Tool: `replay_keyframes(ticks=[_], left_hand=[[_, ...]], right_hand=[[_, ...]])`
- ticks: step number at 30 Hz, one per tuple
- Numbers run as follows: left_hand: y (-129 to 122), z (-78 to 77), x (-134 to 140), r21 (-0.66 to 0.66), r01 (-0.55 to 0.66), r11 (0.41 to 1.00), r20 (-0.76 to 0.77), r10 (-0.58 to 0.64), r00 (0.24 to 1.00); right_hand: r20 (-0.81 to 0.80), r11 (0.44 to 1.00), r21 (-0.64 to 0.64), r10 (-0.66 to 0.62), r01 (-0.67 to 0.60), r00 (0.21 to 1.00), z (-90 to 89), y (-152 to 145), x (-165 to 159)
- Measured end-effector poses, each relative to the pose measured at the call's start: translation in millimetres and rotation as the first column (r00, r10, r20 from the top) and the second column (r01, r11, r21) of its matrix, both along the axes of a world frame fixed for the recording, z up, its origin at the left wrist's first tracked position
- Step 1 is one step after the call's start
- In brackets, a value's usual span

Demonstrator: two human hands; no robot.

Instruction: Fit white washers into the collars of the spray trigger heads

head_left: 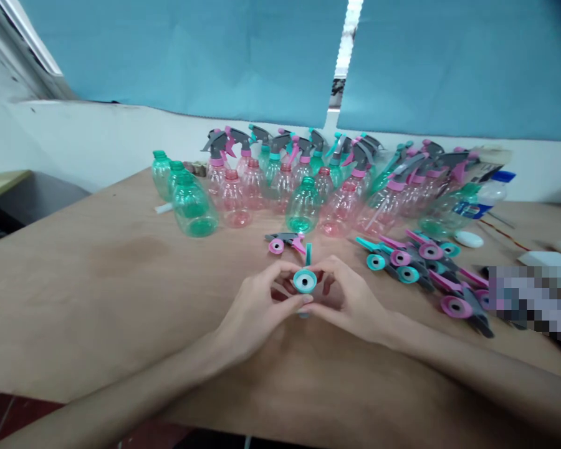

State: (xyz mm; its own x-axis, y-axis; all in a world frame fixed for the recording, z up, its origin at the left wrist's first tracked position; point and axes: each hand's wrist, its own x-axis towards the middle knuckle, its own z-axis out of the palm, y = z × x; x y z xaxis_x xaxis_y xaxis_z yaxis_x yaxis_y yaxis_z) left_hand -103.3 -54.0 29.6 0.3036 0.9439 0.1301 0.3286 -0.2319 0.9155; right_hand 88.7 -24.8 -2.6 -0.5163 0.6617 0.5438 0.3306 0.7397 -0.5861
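Between my two hands is a spray bottle trigger head (305, 282) with a teal collar, its round opening turned toward me and its teal lever pointing away. My left hand (262, 299) grips it from the left, thumb at the lower edge of the collar. From the other side my right hand (348, 302) closes on it, thumb and fingers around the collar. Just beyond my hands a grey and pink trigger head (285, 242) lies on the table. Several loose trigger heads (409, 273), pink or teal with grey, lie in a heap to the right.
Green bottles (194, 206) without heads stand at the left back. Pink bottles (236, 202), several fitted with spray heads (217, 146), fill the back of the wooden table (98, 299). A blue-capped bottle (493, 190) and a white oval object (469, 239) are at the right.
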Motion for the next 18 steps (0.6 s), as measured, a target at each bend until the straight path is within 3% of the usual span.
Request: replay_keyframes(ticks=[4,10,18], left_hand=[[6.3,-14.2,25.5,-0.085,0.107,0.991,0.113,-0.097,0.989],[13.6,-24.0,60.3,-0.007,0.105,0.994,0.063,-0.104,0.993],[26.5,-20.9,65.0,-0.113,0.181,0.977,0.046,-0.177,0.983]], right_hand=[[0.082,0.995,-0.027,-0.096,0.098,0.992,-5.7,0.0,26.9],[0.098,0.992,-0.023,-0.118,0.121,0.988,-10.6,-1.8,58.2],[0.135,0.994,-0.053,-0.093,0.101,0.987,-9.6,-7.1,69.1]])
